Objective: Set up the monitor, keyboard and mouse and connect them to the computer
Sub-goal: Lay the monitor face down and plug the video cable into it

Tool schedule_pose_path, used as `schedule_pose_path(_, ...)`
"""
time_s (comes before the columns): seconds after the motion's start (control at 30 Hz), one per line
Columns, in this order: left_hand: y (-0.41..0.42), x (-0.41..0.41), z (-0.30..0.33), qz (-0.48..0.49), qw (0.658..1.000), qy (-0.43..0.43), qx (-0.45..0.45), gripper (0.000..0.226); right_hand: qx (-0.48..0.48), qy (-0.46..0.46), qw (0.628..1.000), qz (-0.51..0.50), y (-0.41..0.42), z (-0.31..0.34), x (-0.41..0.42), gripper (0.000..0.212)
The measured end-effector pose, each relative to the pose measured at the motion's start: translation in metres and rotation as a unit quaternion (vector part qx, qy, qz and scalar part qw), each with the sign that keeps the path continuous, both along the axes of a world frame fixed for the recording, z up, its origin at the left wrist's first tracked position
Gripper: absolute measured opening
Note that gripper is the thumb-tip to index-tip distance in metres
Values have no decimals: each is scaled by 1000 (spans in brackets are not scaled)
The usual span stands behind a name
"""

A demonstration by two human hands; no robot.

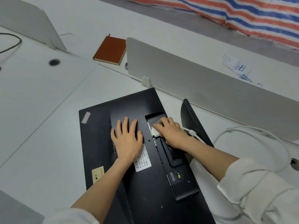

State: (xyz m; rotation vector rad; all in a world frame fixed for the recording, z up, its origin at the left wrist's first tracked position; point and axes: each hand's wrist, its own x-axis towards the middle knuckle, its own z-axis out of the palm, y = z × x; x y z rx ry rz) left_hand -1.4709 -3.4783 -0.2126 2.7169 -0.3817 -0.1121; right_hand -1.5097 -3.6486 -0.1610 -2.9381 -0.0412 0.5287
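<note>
A black monitor (100,126) lies face down on the white desk, its back panel and stickers showing. My left hand (127,139) presses flat on the back panel with fingers spread. My right hand (171,133) pinches a white cable connector (155,132) at the port recess in the panel. The white cable (252,129) loops from that connector off to the right across the desk. The monitor's black stand base (191,120) juts up just right of my right hand. No keyboard, mouse or computer is visible.
A grey divider panel (202,81) runs behind the monitor, another (32,25) at the far left. A brown notebook (110,50) lies beyond. A cable grommet hole (54,62) and a black cable (11,44) are at left. Papers (236,65) lie far right.
</note>
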Motion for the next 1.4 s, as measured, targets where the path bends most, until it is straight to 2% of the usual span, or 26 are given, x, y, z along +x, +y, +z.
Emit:
schedule_pose_path(0.2, -3, -2, -2, 11, 999, 29, 30, 53, 28, -9, 999, -17, 0, -3, 1, 52)
schedule_pose_path(0.37, -4, -2, 3, 52, 996, 63, 23, 61, 40, 12, 999, -17, -1, -3, 4, 42)
schedule_pose_path(0.6, 1, 3, 2, 60, 997, 47, 23, 68, 53, 5, 999, -9, -1, -7, 0, 45)
schedule_pose_path(0.8, 0, 6, 5, 81, 993, 80, 16, 70, 65, 0, 998, -8, -3, -7, 0, 44)
schedule_pose_path(1.1, 0, 7, 1, 79, 994, 72, 30, 80, 24, -10, 1000, 15, -1, -3, 6, 43)
schedule_pose_path(1.4, -3, 7, -1, 77, 994, 66, 37, 83, 57, 23, 998, -1, -2, -5, 10, 42)
